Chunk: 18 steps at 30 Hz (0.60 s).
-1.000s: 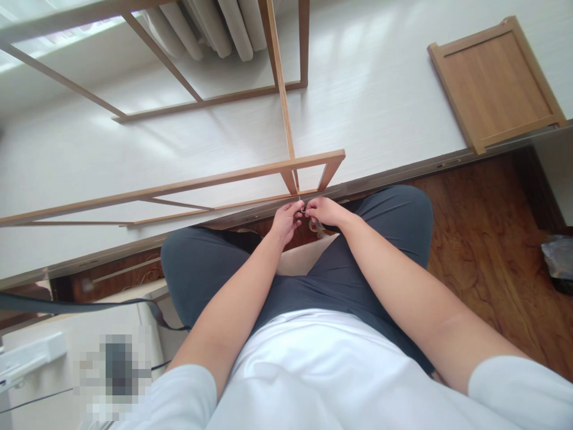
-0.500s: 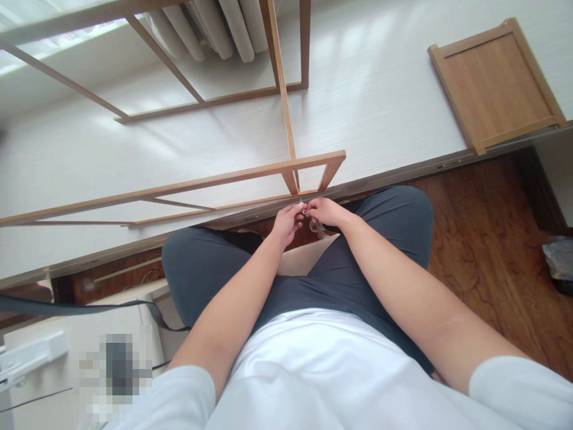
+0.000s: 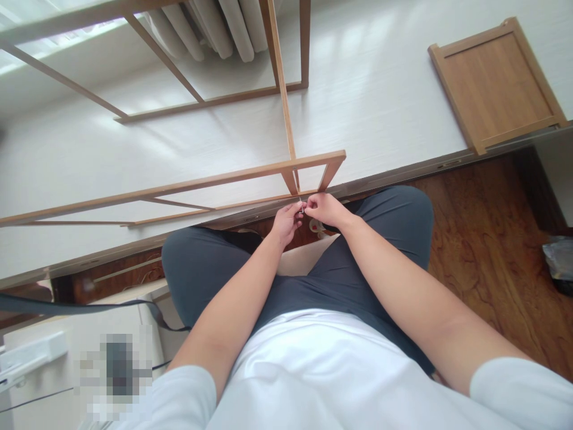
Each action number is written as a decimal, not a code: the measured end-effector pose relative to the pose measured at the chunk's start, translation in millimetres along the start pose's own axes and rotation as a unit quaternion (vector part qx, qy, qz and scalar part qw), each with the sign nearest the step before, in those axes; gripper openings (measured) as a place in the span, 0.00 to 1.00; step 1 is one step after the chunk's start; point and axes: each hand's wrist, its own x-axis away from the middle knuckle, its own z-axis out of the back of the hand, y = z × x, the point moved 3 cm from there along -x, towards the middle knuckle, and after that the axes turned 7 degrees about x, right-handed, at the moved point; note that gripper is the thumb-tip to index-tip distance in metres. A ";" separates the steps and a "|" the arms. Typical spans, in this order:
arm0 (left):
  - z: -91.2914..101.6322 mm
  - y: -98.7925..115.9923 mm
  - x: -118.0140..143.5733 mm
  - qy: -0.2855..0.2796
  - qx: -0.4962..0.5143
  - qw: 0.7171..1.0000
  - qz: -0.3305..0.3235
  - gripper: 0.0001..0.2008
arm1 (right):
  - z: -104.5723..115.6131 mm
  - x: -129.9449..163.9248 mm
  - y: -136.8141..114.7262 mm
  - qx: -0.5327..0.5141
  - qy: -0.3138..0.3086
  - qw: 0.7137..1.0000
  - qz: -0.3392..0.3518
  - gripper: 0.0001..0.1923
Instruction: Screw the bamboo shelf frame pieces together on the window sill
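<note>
My left hand and my right hand meet over my lap, fingertips nearly touching. Between them is a small thin metal piece, too small to name more closely. My left thumb and fingers pinch it. The right fingers are curled in a pinch against its side; whatever else they hold is hidden. Just beyond my hands stands a wooden frame of slim bars, its near corner close above my fingers.
The frame rests on a white tabletop. At the right lies a framed wooden panel, reaching the table's edge. Cream rolled or folded material lies at the back. A dark strap crosses at left. A plastic bag is at far right.
My right hand has shifted and turned slightly, its knuckles a little higher. My left hand stays almost still around the metal piece. The frame and panel have not moved.
</note>
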 end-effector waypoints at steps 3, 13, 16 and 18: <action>0.2 -0.7 -0.4 -0.008 0.005 1.000 0.000 0.15 | -0.5 1.9 -3.4 -0.005 0.001 1.000 0.010 0.10; -1.3 -4.5 0.9 -0.012 0.020 1.000 -0.006 0.16 | -1.0 4.2 -13.0 -0.003 0.009 0.998 0.066 0.13; -0.7 -6.2 0.5 -0.010 0.023 1.000 -0.009 0.16 | -0.7 4.8 -15.2 0.014 0.009 0.998 0.062 0.14; -0.4 -6.3 0.2 -0.004 0.028 1.000 -0.012 0.16 | -0.4 5.2 -16.3 0.024 0.012 0.998 0.057 0.14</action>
